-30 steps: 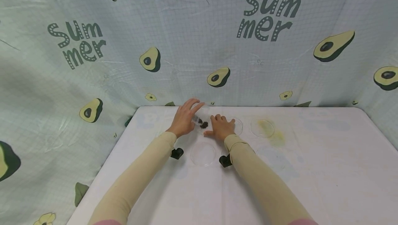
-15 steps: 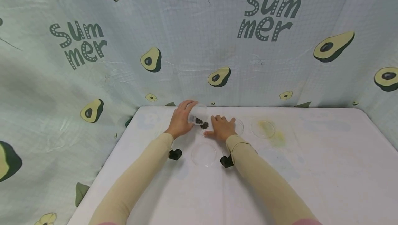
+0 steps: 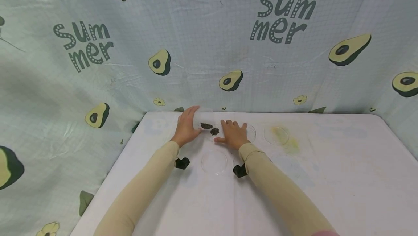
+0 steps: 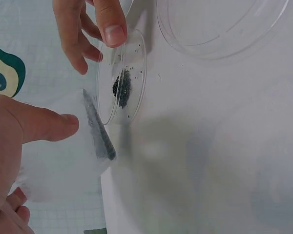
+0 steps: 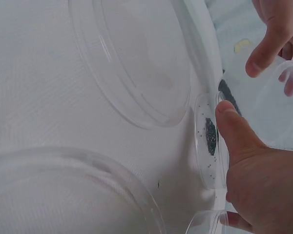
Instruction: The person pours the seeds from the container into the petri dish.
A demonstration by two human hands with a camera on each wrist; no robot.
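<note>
My left hand (image 3: 186,129) grips a translucent plastic cup (image 4: 58,165), tipped on its side, with dark granules (image 3: 206,125) lying along its lower wall. Just right of the cup, a small heap of the same dark granules (image 3: 214,131) sits in a clear petri dish (image 5: 201,180), with loose grains scattered around it. My right hand (image 3: 233,134) holds this dish at its right side, the thumb (image 5: 226,108) at its rim. In the left wrist view the cup's edge is close to the dish; whether they touch I cannot tell.
Another clear petri dish (image 3: 213,162) lies nearer to me. More stand to the right, one beside my right hand (image 3: 251,133) and one over a yellow stain (image 3: 275,135). A further dish is partly hidden by the right sleeve. A printed curtain (image 3: 196,47) rises behind the table.
The left hand has shifted left and tipped the cup back from its pouring tilt, so its granules now lie apart from the heap. The right hand has stayed at the dish.
</note>
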